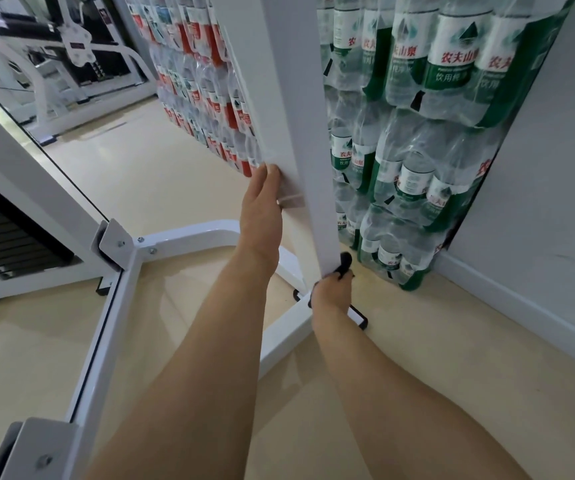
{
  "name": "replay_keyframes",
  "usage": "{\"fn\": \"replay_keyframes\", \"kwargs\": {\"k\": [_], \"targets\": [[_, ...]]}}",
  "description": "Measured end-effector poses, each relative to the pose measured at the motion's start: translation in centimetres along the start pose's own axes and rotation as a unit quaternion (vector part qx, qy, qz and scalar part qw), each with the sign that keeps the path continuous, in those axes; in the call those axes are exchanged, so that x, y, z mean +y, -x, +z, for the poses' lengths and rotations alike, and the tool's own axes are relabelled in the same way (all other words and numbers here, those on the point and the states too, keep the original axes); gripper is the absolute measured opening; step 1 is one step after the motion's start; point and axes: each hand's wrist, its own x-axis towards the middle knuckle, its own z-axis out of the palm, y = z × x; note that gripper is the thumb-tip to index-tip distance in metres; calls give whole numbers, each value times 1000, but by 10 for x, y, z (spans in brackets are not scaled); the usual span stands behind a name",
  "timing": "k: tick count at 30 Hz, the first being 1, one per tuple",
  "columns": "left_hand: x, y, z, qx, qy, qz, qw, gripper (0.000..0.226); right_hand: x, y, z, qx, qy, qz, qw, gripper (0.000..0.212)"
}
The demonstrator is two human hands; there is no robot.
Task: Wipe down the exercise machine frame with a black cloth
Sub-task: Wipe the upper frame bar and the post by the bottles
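One frame post (289, 98) stands upright, black cloth (344, 263) low.

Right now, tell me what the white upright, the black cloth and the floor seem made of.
White upright: probably painted or powder-coated steel; smooth satin faces, crisp square edges.
Black cloth: soft fabric, likely; it bunches in the right hand, mostly hidden.
Floor: glossy beige vinyl or similar; faint reflections show.

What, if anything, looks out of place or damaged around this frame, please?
Little stands out. A small beige strip, perhaps tape, sits on the white post beside the left hand. Shrink-wrapped water packs are stacked close behind the post, crowding the right hand and its cloth. No damage shows.
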Motion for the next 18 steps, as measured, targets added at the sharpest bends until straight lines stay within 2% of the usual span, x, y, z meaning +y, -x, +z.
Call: {"fn": "replay_keyframes", "kwargs": {"k": [4,6,8,10,12,15,18], "targets": [[14,8,2,-16,10,-24,1000,25,-73,45,2,-1,-111,-122,986,47],[17,10,0,-26,2,-17,1000,22,-101,65,4,-5,-126,-198,972,51],[17,8,-2,-32,-5,-9,999,22,-107,73,7,2,-123,-278,953,53],[16,4,-5,-27,-7,-5,1000,29,-91,62,9,15,-109,-311,944,50],[11,2,-6,-14,-3,0,1000,35,-55,38,8,32,-85,-273,958,48],[-1,1,-2,2,-16,34,999,31,5,-5,3,19,-51,-134,989,46],[-12,0,1,31,-18,58,998,32,52,-42,-7,-23,1,-8,1000,46]]}}
